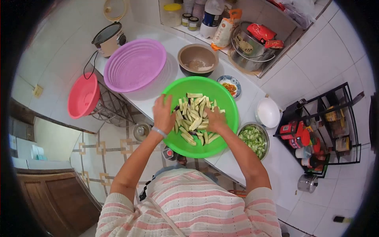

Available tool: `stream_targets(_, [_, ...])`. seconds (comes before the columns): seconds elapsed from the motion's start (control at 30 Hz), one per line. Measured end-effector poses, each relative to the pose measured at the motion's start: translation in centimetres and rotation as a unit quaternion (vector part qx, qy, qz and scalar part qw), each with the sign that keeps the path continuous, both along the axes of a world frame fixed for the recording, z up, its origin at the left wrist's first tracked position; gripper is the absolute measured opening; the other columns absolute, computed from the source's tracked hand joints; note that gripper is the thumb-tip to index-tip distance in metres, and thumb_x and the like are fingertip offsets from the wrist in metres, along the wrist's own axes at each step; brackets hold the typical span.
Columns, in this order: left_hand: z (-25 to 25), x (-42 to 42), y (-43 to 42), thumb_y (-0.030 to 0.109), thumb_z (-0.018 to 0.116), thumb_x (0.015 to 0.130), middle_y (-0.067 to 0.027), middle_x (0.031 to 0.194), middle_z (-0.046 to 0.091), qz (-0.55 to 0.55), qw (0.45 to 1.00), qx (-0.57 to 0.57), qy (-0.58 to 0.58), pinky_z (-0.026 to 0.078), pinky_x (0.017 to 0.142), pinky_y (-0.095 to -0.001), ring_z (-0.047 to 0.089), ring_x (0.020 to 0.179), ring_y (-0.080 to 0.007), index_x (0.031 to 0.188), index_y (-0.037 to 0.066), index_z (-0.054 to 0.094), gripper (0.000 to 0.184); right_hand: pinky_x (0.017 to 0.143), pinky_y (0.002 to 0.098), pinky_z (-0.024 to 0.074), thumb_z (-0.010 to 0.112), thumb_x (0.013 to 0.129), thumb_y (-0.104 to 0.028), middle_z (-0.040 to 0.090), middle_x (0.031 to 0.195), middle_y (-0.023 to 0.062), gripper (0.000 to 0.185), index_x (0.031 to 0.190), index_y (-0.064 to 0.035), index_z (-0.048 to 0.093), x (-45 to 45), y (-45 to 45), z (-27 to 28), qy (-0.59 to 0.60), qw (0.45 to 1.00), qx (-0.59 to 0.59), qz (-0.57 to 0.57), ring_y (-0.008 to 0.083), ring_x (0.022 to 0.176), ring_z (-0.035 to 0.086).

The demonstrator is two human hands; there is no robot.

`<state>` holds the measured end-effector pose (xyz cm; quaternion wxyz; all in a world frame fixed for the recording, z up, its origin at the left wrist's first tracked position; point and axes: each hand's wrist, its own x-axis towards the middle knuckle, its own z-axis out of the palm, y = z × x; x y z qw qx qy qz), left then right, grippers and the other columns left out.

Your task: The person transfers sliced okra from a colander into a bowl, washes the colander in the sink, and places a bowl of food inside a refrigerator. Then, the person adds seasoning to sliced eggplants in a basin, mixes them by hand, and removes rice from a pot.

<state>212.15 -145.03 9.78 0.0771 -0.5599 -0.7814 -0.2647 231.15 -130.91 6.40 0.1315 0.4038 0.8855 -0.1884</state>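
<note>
Cut eggplant strips [193, 114] lie in a wide green basin [231, 106] at the counter's front edge. My left hand [164, 114] is at the basin's left side, its fingers spread beside the strips. On the right side of the heap, my right hand [216, 119] rests with its fingers apart, touching the strips. Some fingertips are partly hidden among the pieces. A wristband circles my left wrist.
Behind the basin stand a purple basket [136, 65], a brown pot [197, 59] and a patterned plate [233, 81]. To the right are a white bowl [268, 112], a metal bowl of chopped green vegetables [254, 140] and a black spice rack [335, 162]. A pink basin [83, 96] is at left.
</note>
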Motion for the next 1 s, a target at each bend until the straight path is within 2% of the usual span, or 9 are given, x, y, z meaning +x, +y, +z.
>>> stream_targets(0.03, [-0.1,-0.4,-0.5,0.007,0.068,0.067,-0.0295,0.117,0.046,0.027,0.999,0.019,-0.006,0.036,0.094,-0.0459,0.045,0.107,-0.045,0.131,-0.003,0.03,0.075,0.081,0.0493,0.0431,0.075,0.058,-0.014,0.042,0.117,0.0213,0.075,0.124,-0.0184,0.04,0.3,-0.6,-0.1,0.046,0.999,0.026,-0.005,0.0426,0.099,0.05])
stream_targets(0.1, [-0.6,-1.6,-2.2,0.006,0.067,0.068,-0.0282,0.115,0.047,0.088,0.994,0.057,-0.018,0.038,0.09,-0.0454,0.046,0.103,-0.0447,0.131,-0.002,0.03,0.073,0.08,0.0482,0.0436,0.071,0.063,-0.013,0.045,0.114,0.0221,0.065,0.121,-0.0167,0.043,0.3,0.0,-2.5,0.096,0.995,-0.037,-0.009,0.0414,0.099,0.051])
stream_targets(0.23, [-6.2,-3.2,-4.5,0.005,0.061,0.074,-0.0266,0.109,0.052,0.041,0.955,0.049,-0.291,0.042,0.085,-0.0457,0.051,0.099,-0.0453,0.126,0.002,0.032,0.06,0.08,0.0448,0.0449,0.068,0.068,-0.012,0.05,0.107,0.0226,0.058,0.121,-0.0141,0.046,-2.0,-0.4,-2.5,0.147,0.987,-0.038,0.044,0.0395,0.097,0.053])
stream_targets(0.33, [-6.7,-2.3,-4.5,0.002,0.057,0.076,-0.0266,0.101,0.055,0.025,0.927,0.046,-0.371,0.043,0.08,-0.0472,0.053,0.095,-0.0461,0.12,0.004,0.033,0.05,0.09,0.0484,0.0411,0.074,0.066,-0.031,0.044,0.124,0.0241,0.078,0.133,-0.0171,0.037,-4.9,-0.8,1.8,0.155,0.988,-0.017,0.017,0.0426,0.112,0.045])
stream_targets(0.43, [-7.2,-1.9,-4.4,0.0,0.054,0.076,-0.0267,0.097,0.056,0.041,0.923,0.067,-0.377,0.044,0.078,-0.0483,0.054,0.093,-0.0467,0.116,0.004,0.034,0.046,0.098,0.0594,0.0292,0.076,0.06,-0.049,0.027,0.141,0.0224,0.1,0.14,-0.0187,0.026,-8.4,0.9,1.0,0.078,0.995,0.064,0.005,0.048,0.127,0.026])
stream_targets(0.53, [-7.0,-1.5,-4.3,-0.003,0.052,0.075,-0.0255,0.097,0.056,0.07,0.925,0.069,-0.368,0.044,0.077,-0.0461,0.055,0.093,-0.0444,0.116,0.004,0.036,0.044,0.1,0.0647,0.0204,0.075,0.054,-0.061,0.014,0.147,0.0199,0.111,0.142,-0.022,0.021,-10.4,-0.5,1.0,0.008,0.999,-0.048,0.023,0.0494,0.132,0.009])
stream_targets(0.67, [-6.3,-1.0,-4.2,-0.006,0.05,0.075,-0.0232,0.097,0.057,0.109,0.924,0.071,-0.359,0.045,0.078,-0.0415,0.058,0.094,-0.0394,0.113,0.003,0.038,0.041,0.092,0.0626,0.0318,0.076,0.061,-0.042,0.035,0.136,0.0205,0.089,0.136,-0.0221,0.032,-10.1,-6.4,2.3,-0.037,0.965,-0.009,0.258,0.0464,0.125,0.03])
stream_targets(0.87, [-6.7,-0.8,-4.1,-0.006,0.048,0.074,-0.0281,0.094,0.057,0.114,0.921,0.078,-0.363,0.044,0.077,-0.0499,0.053,0.093,-0.0475,0.114,0.004,0.036,0.043,0.086,0.0505,0.042,0.066,0.07,-0.015,0.048,0.116,0.0182,0.06,0.126,-0.0154,0.043,-5.5,-3.6,-1.6,0.022,0.977,-0.073,0.201,0.0405,0.107,0.049])
stream_targets(1.0, [-6.6,-0.7,-3.9,-0.006,0.047,0.073,-0.0287,0.094,0.057,0.09,0.928,0.085,-0.35,0.043,0.076,-0.0508,0.053,0.093,-0.0486,0.114,0.003,0.036,0.043,0.089,0.0515,0.0411,0.073,0.067,-0.029,0.043,0.124,0.02,0.075,0.131,-0.0157,0.038,-2.0,1.6,2.0,0.069,0.995,0.027,0.061,0.0416,0.114,0.043])
